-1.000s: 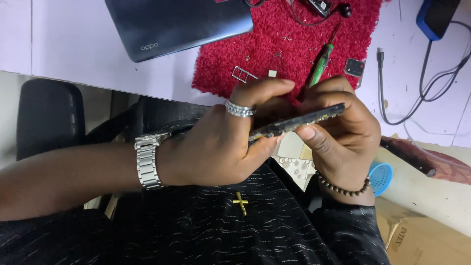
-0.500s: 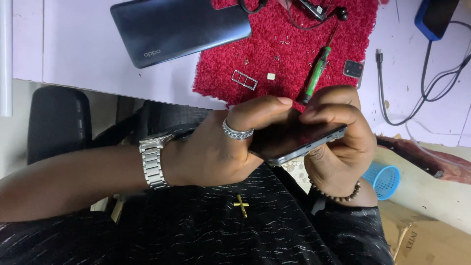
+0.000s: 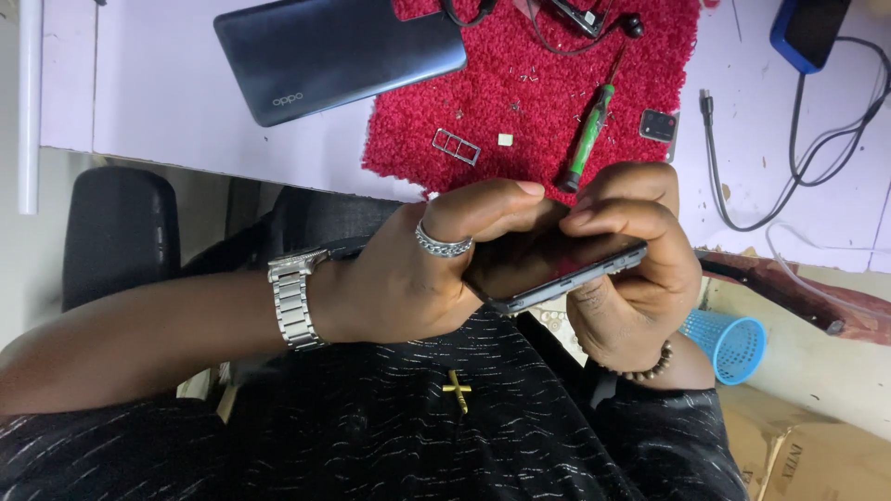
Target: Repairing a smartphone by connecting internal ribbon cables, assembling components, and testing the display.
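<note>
A dark phone (image 3: 557, 269) is pinched between the fingers of the left hand (image 3: 408, 278) and right hand (image 3: 640, 260), above the lap. Beyond the fingers, a back cover (image 3: 334, 51), screwdriver (image 3: 589, 134) and card tray (image 3: 457, 146) are laid on the counter (image 3: 139, 93). The phone seems already opened; more work is left.

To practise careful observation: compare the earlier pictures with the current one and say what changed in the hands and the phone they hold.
The phone tipped from edge-on to showing its dark face. Both hands, left and right, kept their grip. The screwdriver, the mat and the back cover stayed put.
</note>
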